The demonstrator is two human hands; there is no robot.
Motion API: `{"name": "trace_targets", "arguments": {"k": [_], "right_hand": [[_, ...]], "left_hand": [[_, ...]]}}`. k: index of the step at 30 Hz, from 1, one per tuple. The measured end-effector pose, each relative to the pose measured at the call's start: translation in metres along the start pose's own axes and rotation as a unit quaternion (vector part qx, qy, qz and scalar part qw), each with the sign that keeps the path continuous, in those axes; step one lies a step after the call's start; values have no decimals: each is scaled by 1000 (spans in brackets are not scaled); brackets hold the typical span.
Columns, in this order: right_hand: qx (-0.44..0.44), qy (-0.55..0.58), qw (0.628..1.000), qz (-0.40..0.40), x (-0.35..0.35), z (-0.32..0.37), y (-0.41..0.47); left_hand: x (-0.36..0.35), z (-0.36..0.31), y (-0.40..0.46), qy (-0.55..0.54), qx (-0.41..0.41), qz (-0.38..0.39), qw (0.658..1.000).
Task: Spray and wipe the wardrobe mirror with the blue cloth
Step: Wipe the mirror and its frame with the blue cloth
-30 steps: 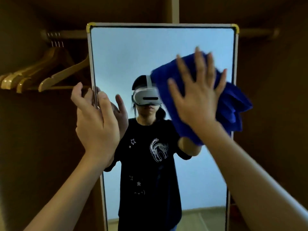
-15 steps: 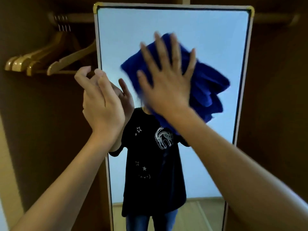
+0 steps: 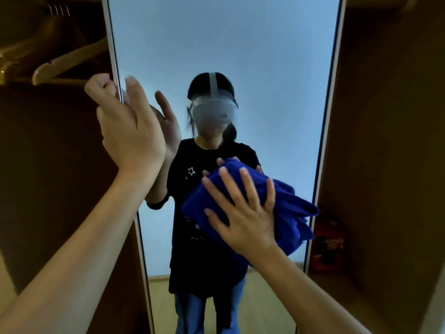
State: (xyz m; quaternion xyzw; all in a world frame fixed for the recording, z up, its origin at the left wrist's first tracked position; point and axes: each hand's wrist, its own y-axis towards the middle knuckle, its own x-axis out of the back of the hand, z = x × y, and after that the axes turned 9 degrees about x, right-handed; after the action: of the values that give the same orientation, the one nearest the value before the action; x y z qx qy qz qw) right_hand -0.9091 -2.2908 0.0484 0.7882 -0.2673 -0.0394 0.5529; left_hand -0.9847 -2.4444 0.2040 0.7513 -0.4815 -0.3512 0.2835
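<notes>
Down at about five o'clock on the mirror (image 3: 240, 44), the right hand (image 3: 243, 218) pressed the blue cloth (image 3: 289, 213) flat against the glass, fingers straight and spread, likely to keep the whole pad in contact. Up at ten o'clock, the left hand (image 3: 127, 131) gripped the mirror's left edge, thumb in front and fingers curled behind, probably to steady the panel. That cloth looked deep blue, thick, bunched into soft folds.

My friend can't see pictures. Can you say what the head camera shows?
The right hand presses a blue cloth flat against a tall mirror, fingers spread. The left hand grips the mirror's left edge; wooden hangers hang in the dark wardrobe beside it.
</notes>
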Motion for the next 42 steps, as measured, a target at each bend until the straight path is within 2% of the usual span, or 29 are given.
{"name": "trace_targets", "arguments": {"k": [4, 8, 15, 21, 24, 26, 28, 30, 33, 35, 39, 42], "right_hand": [[-79, 1, 997, 10, 5, -44, -8], [-118, 9, 993, 16, 10, -69, -9], [-155, 30, 987, 20, 10, -70, -8], [-215, 89, 972, -37, 18, -70, 0], [-266, 101, 958, -36, 24, -77, 13], [-273, 98, 957, -22, 27, -82, 18], [-264, 88, 960, -7, 29, -84, 18], [-255, 71, 964, 9, 28, -87, 17], [-250, 59, 966, 9, 32, -95, 12], [-243, 57, 968, -31, 39, -99, 7], [-177, 72, 967, -166, 47, -79, -21], [-131, 123, 970, -166, 40, -43, -50]], "left_hand": [[3, 11, -1, 23, 4, 21, 999], [19, 29, -20, 81, 54, 54, 994], [48, 71, -71, 98, 91, 101, 986], [52, 69, -100, 101, 96, 126, 982], [40, 54, -112, 116, 26, 128, 985], [24, 35, -127, 71, -83, 204, 973], [4, 20, -146, 61, -231, 285, 928], [-14, 13, -162, 126, -341, 328, 872], [-32, 20, -170, 228, -372, 326, 839], [-38, 26, -169, 262, -396, 311, 823], [-50, 27, -171, 265, -432, 296, 810], [-51, 23, -172, 276, -442, 310, 795]]}}
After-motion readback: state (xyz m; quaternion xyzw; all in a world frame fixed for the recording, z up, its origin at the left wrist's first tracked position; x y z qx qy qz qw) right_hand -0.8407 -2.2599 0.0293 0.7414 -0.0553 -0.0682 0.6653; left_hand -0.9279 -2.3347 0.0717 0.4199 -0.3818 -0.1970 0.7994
